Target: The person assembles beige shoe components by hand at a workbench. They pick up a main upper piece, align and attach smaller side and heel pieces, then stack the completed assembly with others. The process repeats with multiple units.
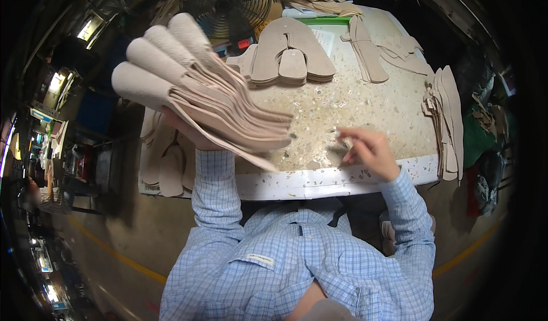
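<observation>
My left hand [188,131] grips a thick, fanned bundle of beige leather-like cut pieces [222,101] from below, raised over the table's left side. The pieces have rounded ends at the upper left and hang in several layers toward the lower right. Most of the left hand's fingers are hidden under the bundle. Over the front of the table, my right hand [368,152] is apart from the bundle, its index finger stretched out and the others loosely bent. Motion blurs its fingertips slightly, and I see nothing held in them.
The speckled table [365,107] is strewn with small scraps. Behind stand a stack of U-shaped beige pieces [291,32] and a black fan [225,4]. More long pieces [365,52] lie at the back right. Others drape over the right edge [448,121] and left edge [171,169].
</observation>
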`<state>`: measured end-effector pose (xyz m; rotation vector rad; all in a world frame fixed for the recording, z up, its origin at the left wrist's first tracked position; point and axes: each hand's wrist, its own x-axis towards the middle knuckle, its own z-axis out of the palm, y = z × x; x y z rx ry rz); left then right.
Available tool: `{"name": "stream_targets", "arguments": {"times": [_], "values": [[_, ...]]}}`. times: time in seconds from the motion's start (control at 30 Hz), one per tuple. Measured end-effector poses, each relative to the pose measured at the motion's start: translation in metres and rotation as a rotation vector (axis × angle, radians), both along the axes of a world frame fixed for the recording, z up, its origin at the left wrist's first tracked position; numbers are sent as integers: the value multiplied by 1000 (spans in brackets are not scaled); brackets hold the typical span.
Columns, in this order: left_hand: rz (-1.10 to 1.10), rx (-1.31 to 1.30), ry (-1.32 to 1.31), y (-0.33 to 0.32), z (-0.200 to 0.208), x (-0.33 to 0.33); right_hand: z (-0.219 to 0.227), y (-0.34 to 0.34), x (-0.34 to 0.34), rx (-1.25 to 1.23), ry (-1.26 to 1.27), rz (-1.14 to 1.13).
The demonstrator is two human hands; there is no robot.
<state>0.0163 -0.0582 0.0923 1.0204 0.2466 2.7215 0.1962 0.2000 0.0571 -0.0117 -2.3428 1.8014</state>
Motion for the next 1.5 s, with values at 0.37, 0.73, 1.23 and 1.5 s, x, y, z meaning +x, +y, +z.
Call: {"name": "stream_targets", "arguments": {"times": [0.37, 0.73, 1.23, 1.5], "values": [[-430, -439, -223, 48, -43, 65, -4, -32, -65, -927, 20, 279], [-654, -1248, -189, 56, -13, 74, 58, 70, -62, -156, 42, 518], [-897, -1211, -139, 104, -34, 78, 116, 55, -67, 387, 194, 1122], [-492, -1040, -297, 78, -36, 42, 73, 119, -25, -83, -32, 301]]}}
